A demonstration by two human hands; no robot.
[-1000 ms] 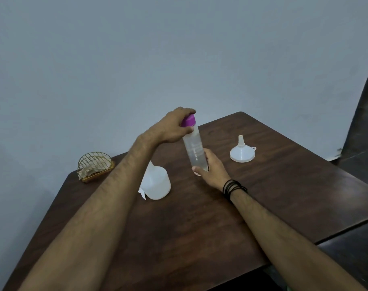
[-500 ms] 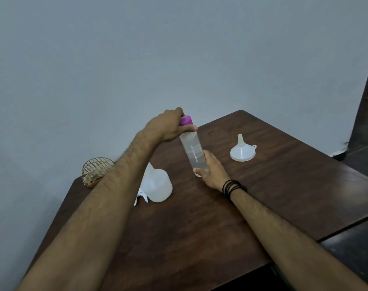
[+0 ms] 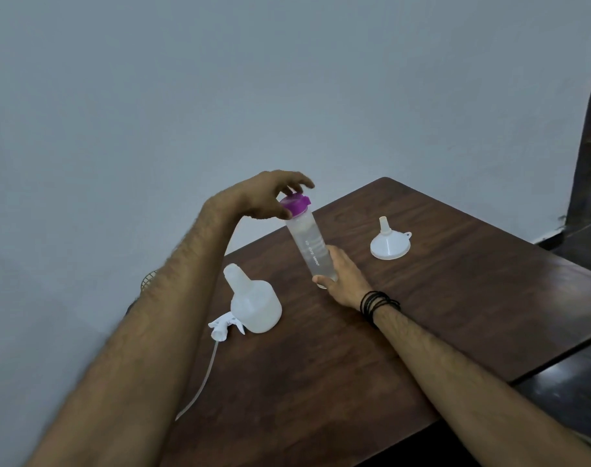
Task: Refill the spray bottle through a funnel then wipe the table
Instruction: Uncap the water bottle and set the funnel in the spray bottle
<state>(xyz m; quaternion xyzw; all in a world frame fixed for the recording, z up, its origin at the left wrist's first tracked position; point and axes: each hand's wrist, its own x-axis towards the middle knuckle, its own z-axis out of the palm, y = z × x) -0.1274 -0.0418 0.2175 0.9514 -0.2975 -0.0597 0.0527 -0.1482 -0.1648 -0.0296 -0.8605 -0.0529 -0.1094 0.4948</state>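
Dark wooden tabletop [image 3: 354,365] takes up the lower middle, far corner pushed against a plain wall [image 3: 220,79]. The right edge drops to dark floor. Lots of bare wood along the near edge and over toward the right edge.

The spray bottle [image 3: 255,306] stands open-necked near the left edge, its white trigger head [image 3: 224,326] lying just beside it with the tube trailing toward the near-left edge. A clear water bottle [image 3: 309,247] stands tilted mid-table. Right hand [image 3: 342,279] is wrapped round its base. Left hand [image 3: 267,197] sits on top, fingers curled on the purple cap [image 3: 295,203].

The white funnel [image 3: 390,242] rests upside down toward the far corner, well apart from both bottles. A bit of a wire basket [image 3: 149,279] peeks out behind the left forearm.
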